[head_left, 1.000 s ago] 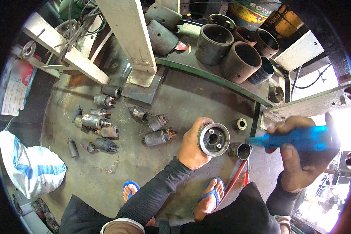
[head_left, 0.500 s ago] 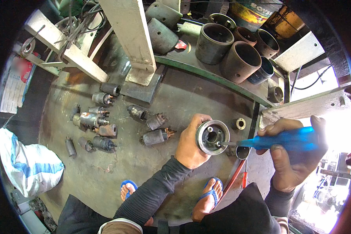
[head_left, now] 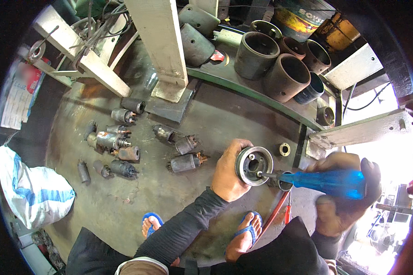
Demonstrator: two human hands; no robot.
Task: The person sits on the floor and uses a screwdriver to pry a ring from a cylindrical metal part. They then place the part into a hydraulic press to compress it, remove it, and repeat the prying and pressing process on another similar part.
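Note:
My left hand (head_left: 231, 169) is wrapped round a cylindrical metal housing (head_left: 267, 158), its open round end turned up. Inside that end are a dark central hole and small screw heads. A screwdriver (head_left: 326, 181) with a translucent blue handle lies almost level, its tip on a screw head at the lower part of the housing's face. My right hand (head_left: 339, 206), smeared by motion, is closed about the handle from the right. Beneath the shank, a small ring-shaped metal part (head_left: 285, 181) is partly hidden.
Several worn solenoid-like cylinders (head_left: 112, 140) lie on the floor at left, others (head_left: 187, 162) near the middle. Large metal sleeves (head_left: 287, 78) stand on a green-edged shelf (head_left: 261, 101). A red-handled screwdriver (head_left: 288, 214) lies by a red bar (head_left: 273, 217). A white sack (head_left: 36, 192) slumps at far left.
The housing and my left hand have shifted slightly right and down in the picture. My right hand has changed its hold on the handle, whose far end has dipped; the tip stays at the screw.

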